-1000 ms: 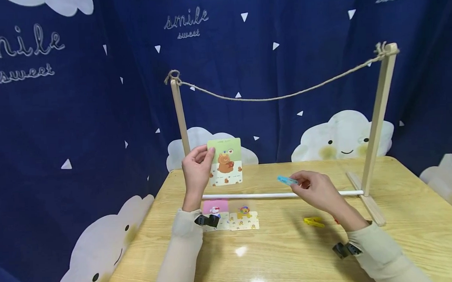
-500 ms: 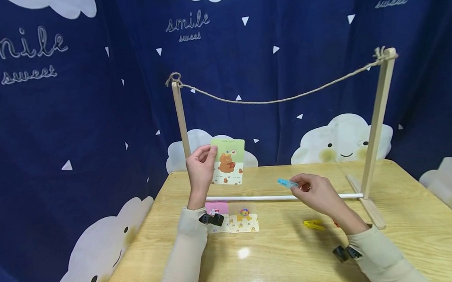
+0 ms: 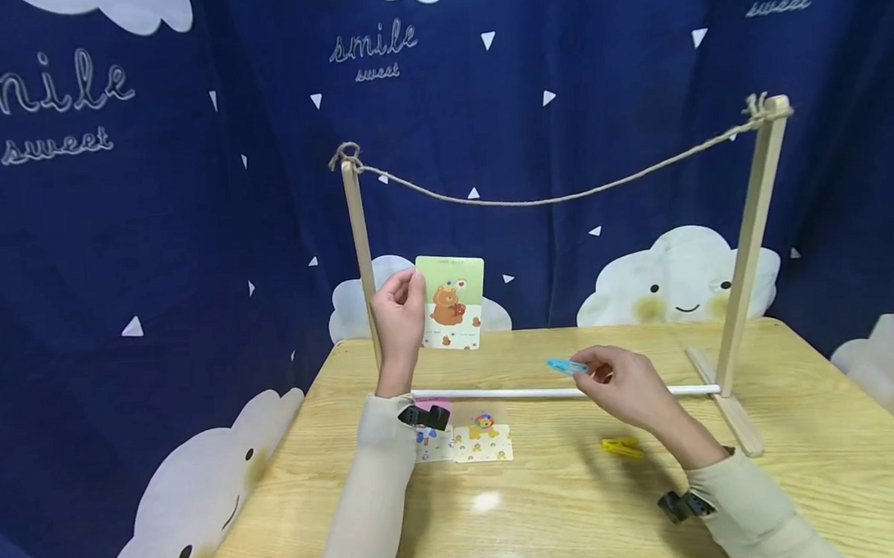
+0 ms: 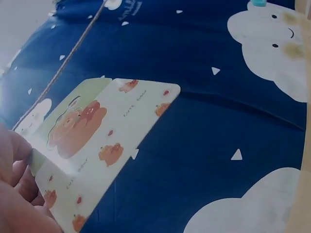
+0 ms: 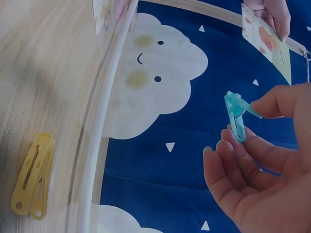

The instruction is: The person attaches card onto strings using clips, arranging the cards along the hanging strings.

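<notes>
My left hand (image 3: 400, 320) pinches the left edge of a green and white bear card (image 3: 457, 303), held upright below the rope (image 3: 503, 203). In the left wrist view the bear card (image 4: 104, 131) shows tilted, thumb and fingers at its lower left. Between thumb and fingers of my right hand (image 3: 624, 384) is a light blue clothespin (image 3: 566, 365), above the table and apart from the card. The right wrist view has the clothespin (image 5: 236, 116) with thumb on one handle. Below that hand lies a yellow clothespin (image 3: 621, 447) on the table.
The rope is tied between two wooden posts (image 3: 752, 244), joined low down by a white rod (image 3: 510, 393). A lion card (image 3: 482, 442) lies on the wooden table (image 3: 544, 505) beside a pink-topped card (image 3: 434, 452), partly covered by the left wrist. A blue cloud-patterned curtain (image 3: 564, 250) hangs behind.
My left hand has raised the bear card and shifted it slightly right. My right hand, with the blue clothespin, has barely moved.
</notes>
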A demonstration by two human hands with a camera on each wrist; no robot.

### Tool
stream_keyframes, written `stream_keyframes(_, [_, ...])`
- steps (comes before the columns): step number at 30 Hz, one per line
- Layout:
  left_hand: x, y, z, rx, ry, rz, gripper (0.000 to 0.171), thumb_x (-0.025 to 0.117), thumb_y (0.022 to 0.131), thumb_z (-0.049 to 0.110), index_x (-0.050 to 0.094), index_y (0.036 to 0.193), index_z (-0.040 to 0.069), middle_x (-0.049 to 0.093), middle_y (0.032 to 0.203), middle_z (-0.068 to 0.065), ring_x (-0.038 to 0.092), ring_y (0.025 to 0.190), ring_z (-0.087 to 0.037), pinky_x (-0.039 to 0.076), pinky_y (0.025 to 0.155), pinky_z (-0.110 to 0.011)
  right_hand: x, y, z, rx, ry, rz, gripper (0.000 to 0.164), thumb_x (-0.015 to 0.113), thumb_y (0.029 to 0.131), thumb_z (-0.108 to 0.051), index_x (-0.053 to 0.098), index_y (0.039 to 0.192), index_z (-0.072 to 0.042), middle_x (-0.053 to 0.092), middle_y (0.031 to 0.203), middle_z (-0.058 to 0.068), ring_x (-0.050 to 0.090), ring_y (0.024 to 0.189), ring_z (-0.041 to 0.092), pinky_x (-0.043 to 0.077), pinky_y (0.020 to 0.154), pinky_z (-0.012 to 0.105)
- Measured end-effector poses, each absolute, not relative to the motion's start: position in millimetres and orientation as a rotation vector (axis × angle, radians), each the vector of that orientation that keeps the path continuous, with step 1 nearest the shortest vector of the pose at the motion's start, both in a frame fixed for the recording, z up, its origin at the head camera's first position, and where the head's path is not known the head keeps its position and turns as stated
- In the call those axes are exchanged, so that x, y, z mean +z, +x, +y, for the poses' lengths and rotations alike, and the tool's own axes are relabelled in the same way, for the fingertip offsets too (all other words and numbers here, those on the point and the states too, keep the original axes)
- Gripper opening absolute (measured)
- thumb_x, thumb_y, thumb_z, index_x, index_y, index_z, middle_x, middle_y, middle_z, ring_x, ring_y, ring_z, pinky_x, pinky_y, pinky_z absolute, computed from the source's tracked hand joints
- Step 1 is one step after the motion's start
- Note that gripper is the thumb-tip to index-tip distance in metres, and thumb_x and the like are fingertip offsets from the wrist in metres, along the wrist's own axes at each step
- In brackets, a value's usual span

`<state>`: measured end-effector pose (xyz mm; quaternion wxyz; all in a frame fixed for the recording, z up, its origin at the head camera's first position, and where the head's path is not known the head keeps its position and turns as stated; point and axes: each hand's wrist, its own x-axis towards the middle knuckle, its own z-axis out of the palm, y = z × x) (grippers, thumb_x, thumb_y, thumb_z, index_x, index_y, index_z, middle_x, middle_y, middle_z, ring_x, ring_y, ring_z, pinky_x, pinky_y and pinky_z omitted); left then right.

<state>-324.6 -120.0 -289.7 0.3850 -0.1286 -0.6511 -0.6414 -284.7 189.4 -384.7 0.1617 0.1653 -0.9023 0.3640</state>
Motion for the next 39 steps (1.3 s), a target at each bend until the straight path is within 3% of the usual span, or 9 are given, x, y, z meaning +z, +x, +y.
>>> stream_keyframes(9, [-281.4,-327.4,-114.7,-1.657,-0.309,-1.676,0.022,0.060,0.095,-0.005,0.073,0.112,-0.010,0.074,0.095,-0.030,0.059,0.068,-0.001,0.046,0.062,-0.016,-381.3,-287.0,189.5,1.016,0.476,-2.566,0.016,0.072,0.094,-0.022,0.076,0.109,-0.016,0.068,0.082,-0.006,0.065,0.076,0.012,0.050,0.066,0.029])
stream_keyframes(18, [-277.9,-331.7,-115.0,-1.684,-0.275,-1.685,0.025,0.061,0.096,-0.002,0.073,0.117,-0.008,0.075,0.103,-0.027,0.067,0.081,-0.017,0.050,0.066,-0.015,-362.0,-293.5,186.4,1.024,0.480,-2.534,0.020,0.069,0.096,-0.023,0.075,0.113,-0.015,0.071,0.089,-0.001,0.067,0.080,0.015,0.052,0.066,0.032])
stream_keyframes(31, [-270.0,-334.6,-117.1,-1.679,-0.336,-1.651,0.023,0.064,0.098,0.000,0.071,0.117,-0.012,0.074,0.107,-0.029,0.068,0.088,-0.020,0.050,0.073,-0.017,-328.5,-300.5,175.0,1.052,0.465,-2.439,0.024,0.064,0.098,-0.025,0.072,0.117,-0.014,0.070,0.092,0.001,0.066,0.084,0.020,0.054,0.076,0.038])
stream_keyframes(35, [-267.6,-336.1,-116.8,-1.684,-0.324,-1.661,0.024,0.065,0.099,0.002,0.071,0.118,-0.011,0.074,0.108,-0.029,0.068,0.088,-0.018,0.051,0.073,-0.017,-315.7,-302.6,171.0,1.080,0.447,-2.420,0.028,0.067,0.096,-0.025,0.070,0.122,-0.015,0.072,0.093,0.001,0.068,0.083,0.020,0.054,0.075,0.036])
stream_keyframes(39, [-266.3,-338.5,-116.1,-1.703,-0.321,-1.657,0.024,0.066,0.099,0.003,0.070,0.118,-0.011,0.074,0.109,-0.028,0.067,0.088,-0.018,0.051,0.072,-0.017,-299.0,-305.1,166.6,1.094,0.469,-2.370,0.028,0.071,0.093,-0.022,0.070,0.120,-0.014,0.074,0.093,0.001,0.068,0.081,0.017,0.053,0.073,0.026])
